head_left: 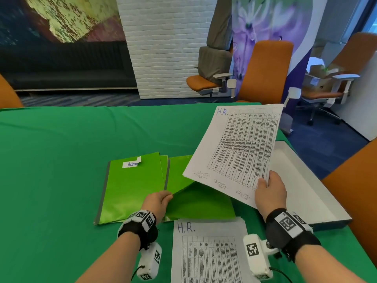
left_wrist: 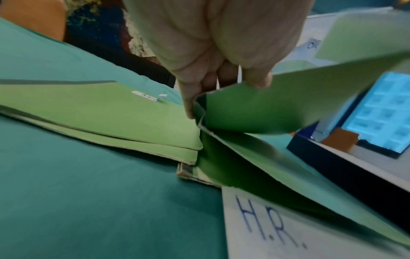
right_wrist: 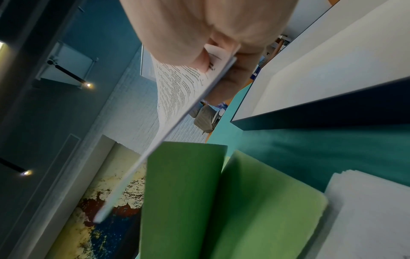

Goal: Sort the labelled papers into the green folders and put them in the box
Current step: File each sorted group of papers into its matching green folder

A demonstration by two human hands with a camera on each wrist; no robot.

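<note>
My right hand (head_left: 269, 188) pinches the lower right corner of a printed sheet marked "H.R." (head_left: 240, 148) and holds it tilted in the air above an open green folder (head_left: 202, 203). My left hand (head_left: 161, 199) pinches the corner of that folder's front cover (left_wrist: 277, 98) and lifts it up. In the right wrist view the held sheet (right_wrist: 177, 91) hangs edge-on over the raised cover (right_wrist: 184, 192). A stack of papers, its top sheet marked "H.R." (head_left: 208, 252), lies at the near table edge. A green folder labelled "Adm" (head_left: 132, 188) lies to the left.
A shallow white box (head_left: 302, 180) with dark outer walls lies open at the right, on the green tablecloth (head_left: 61, 160). Orange office chairs (head_left: 265, 72) stand behind and beside the table. More green folders lie under the labelled one.
</note>
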